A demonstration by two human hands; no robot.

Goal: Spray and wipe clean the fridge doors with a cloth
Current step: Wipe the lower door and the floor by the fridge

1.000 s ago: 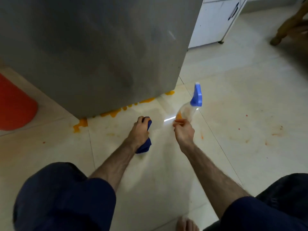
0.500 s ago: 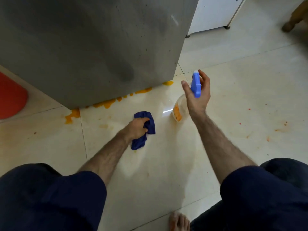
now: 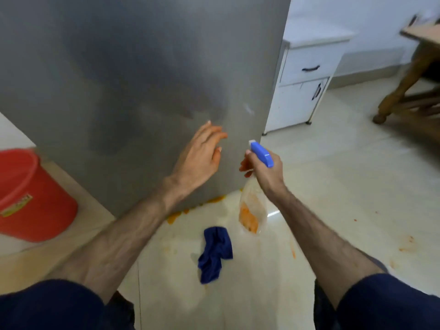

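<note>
No legible writing anywhere; label on red bucket, far left of the left hand, too blurred to read. Open tiled floor stretching right of the right hand, past the fridge door edge toward white cabinet and wooden furniture leg. Left hand spread flat-fingered against the door, gripping nothing. Right hand wrapped around blue-topped spray bottle, nozzle toward the door. Blue cloth crumpled on floor below both hands.
</note>
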